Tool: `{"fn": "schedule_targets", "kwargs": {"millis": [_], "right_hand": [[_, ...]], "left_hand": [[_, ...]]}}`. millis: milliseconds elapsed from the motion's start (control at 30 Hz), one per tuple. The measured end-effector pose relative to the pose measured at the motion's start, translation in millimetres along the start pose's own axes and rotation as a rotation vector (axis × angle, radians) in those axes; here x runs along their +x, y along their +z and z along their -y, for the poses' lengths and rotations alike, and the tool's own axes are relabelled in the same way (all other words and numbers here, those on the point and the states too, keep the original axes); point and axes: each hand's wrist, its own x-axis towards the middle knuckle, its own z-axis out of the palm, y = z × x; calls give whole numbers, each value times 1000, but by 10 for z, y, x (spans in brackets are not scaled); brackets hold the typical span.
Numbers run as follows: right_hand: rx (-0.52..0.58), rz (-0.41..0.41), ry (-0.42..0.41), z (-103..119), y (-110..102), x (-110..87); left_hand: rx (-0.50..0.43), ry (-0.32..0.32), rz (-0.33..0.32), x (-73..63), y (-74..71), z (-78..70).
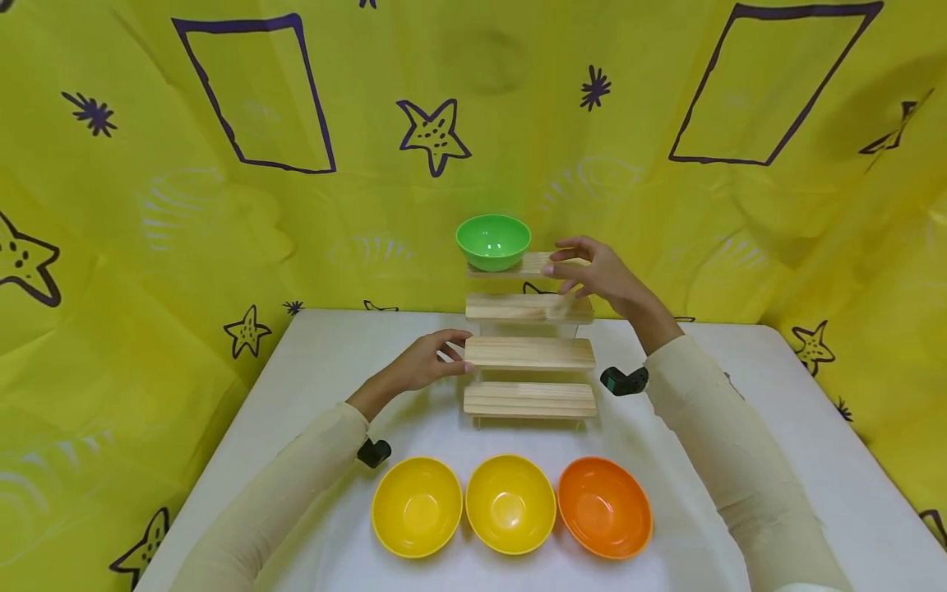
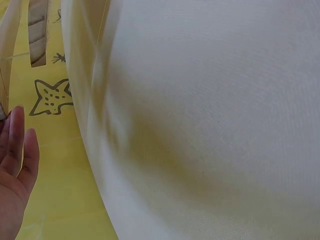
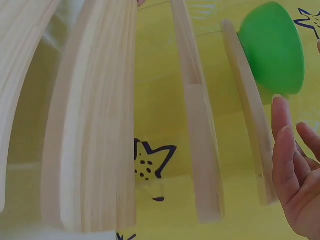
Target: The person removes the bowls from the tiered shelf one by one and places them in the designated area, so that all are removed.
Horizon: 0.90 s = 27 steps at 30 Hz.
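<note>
A wooden tiered stand (image 1: 528, 353) with several plank steps stands on the white table. A green bowl (image 1: 493, 242) sits upright on the left part of its top step. My left hand (image 1: 425, 359) holds the left end of a lower step, thumb at the front edge and a finger at the back; the left wrist view catches only part of this hand (image 2: 15, 175) at a wood corner. To the right of the green bowl (image 3: 274, 47), my right hand (image 1: 598, 270) hovers by the top step's right end, fingers spread and loosely bent, apart from the bowl.
Two yellow bowls (image 1: 418, 507) and an orange bowl (image 1: 605, 508) stand in a row on the white table (image 1: 333, 526), in front of the stand. Yellow sheeting (image 1: 370, 214) with drawn stars hangs behind and at both sides.
</note>
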Motion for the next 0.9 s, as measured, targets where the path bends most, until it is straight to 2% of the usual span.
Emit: {"fn": "schedule_targets", "kwargs": {"millis": [267, 533, 900], "right_hand": [[40, 7, 21, 99, 152, 205], [40, 0, 45, 229, 246, 289], [97, 50, 48, 303, 373, 410]], "left_hand": [[-12, 3, 0, -1, -6, 5], [8, 7, 4, 1, -10, -14], [7, 8, 1, -2, -11, -17]]}}
